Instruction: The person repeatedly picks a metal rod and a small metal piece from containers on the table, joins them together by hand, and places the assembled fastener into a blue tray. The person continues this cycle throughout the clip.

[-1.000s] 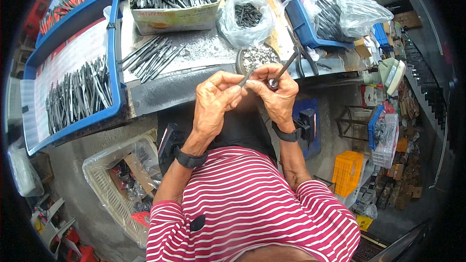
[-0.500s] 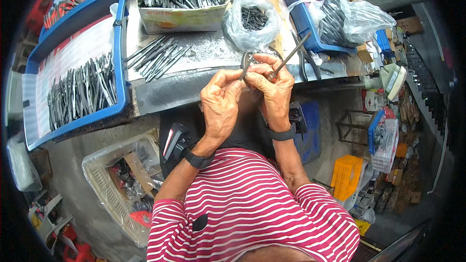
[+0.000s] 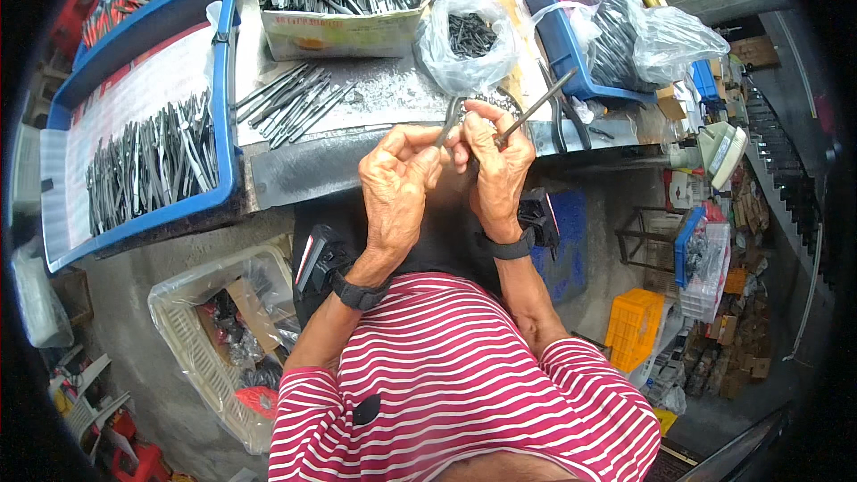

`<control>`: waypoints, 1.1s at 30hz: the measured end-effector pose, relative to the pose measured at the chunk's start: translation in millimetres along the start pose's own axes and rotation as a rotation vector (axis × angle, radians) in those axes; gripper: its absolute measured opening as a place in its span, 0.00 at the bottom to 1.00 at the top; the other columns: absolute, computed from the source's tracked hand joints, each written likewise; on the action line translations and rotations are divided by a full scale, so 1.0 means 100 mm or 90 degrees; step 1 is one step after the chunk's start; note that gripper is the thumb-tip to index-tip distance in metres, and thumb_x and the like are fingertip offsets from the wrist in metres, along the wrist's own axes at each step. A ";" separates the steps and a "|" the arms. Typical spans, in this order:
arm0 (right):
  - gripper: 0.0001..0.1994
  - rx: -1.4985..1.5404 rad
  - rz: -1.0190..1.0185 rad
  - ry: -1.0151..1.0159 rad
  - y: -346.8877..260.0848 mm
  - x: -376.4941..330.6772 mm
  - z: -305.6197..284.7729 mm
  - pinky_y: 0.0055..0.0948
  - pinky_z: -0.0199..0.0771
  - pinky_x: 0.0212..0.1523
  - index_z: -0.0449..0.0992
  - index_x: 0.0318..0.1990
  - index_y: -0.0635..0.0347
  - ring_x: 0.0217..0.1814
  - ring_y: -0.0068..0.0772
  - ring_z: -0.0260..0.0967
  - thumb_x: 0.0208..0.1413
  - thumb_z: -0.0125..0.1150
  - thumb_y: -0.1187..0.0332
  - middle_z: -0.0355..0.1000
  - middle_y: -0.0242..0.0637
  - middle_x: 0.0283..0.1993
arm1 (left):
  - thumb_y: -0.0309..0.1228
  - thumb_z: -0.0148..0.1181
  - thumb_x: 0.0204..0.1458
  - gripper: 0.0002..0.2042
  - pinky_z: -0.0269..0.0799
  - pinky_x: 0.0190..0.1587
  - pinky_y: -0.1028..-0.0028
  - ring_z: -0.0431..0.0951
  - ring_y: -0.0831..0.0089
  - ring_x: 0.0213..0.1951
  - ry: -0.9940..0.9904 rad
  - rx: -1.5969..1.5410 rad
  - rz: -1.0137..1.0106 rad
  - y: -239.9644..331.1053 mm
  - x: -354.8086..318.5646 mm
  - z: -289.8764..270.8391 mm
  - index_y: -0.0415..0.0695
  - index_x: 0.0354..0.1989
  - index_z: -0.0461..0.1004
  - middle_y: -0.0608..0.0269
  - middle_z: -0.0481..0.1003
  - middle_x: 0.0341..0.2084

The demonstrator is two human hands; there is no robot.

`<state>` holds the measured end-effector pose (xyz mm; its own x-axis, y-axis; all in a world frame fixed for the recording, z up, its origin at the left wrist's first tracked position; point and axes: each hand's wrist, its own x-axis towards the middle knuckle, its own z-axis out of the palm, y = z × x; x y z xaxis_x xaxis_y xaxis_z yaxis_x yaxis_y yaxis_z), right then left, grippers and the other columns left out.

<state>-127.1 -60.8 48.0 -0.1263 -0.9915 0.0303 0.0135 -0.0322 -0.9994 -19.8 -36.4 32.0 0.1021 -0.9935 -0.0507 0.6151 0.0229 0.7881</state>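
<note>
Both hands pinch a metal tool (image 3: 536, 109) angled up-right.

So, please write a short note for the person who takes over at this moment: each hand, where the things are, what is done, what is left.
Left hand: closed on a small dark metal piece, held up in front of the chest.
Right hand: closed on a long thin metal rod that points up and to the right; the fingertips of both hands meet.
Things: loose metal pieces lie on the bench; more fill the blue tray on the left, the cardboard box and the plastic bag.
Done: cannot tell which pieces are finished.
Left: the piece in hand is not yet set down.
</note>
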 end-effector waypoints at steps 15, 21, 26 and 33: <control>0.12 -0.045 0.010 -0.050 -0.03 -0.05 0.08 0.15 0.60 0.21 0.71 0.42 0.70 0.19 0.16 0.60 0.53 0.58 0.72 0.70 0.34 0.24 | 0.17 0.51 0.49 0.08 0.58 0.23 0.86 0.62 0.87 0.21 0.010 0.004 0.006 0.02 0.04 -0.06 0.34 0.38 0.72 0.67 0.72 0.24; 0.09 -0.041 -0.037 -0.063 -0.01 -0.07 0.08 0.13 0.59 0.21 0.72 0.39 0.67 0.21 0.13 0.61 0.51 0.59 0.74 0.70 0.31 0.24 | 0.17 0.50 0.49 0.08 0.59 0.24 0.86 0.62 0.88 0.22 0.020 -0.010 0.004 0.01 0.04 -0.10 0.34 0.37 0.72 0.71 0.70 0.22; 0.05 -0.134 -0.098 -0.076 0.04 -0.06 0.08 0.12 0.57 0.20 0.73 0.34 0.64 0.21 0.10 0.59 0.51 0.60 0.73 0.68 0.25 0.23 | 0.17 0.50 0.50 0.08 0.59 0.24 0.86 0.62 0.88 0.22 0.022 0.006 0.015 -0.04 0.02 -0.10 0.35 0.38 0.71 0.72 0.69 0.22; 0.03 -0.340 -0.273 -0.059 0.15 -0.01 0.10 0.29 0.58 0.22 0.68 0.29 0.68 0.21 0.31 0.59 0.52 0.54 0.78 0.61 0.37 0.22 | 0.20 0.52 0.52 0.06 0.57 0.24 0.86 0.61 0.87 0.21 -0.001 0.048 0.014 -0.04 0.03 -0.11 0.36 0.38 0.70 0.73 0.66 0.19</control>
<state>-116.4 -61.7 32.8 0.0739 -0.9124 0.4025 -0.5125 -0.3810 -0.7696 -13.1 -38.6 22.3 0.1133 -0.9930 -0.0322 0.5516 0.0359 0.8333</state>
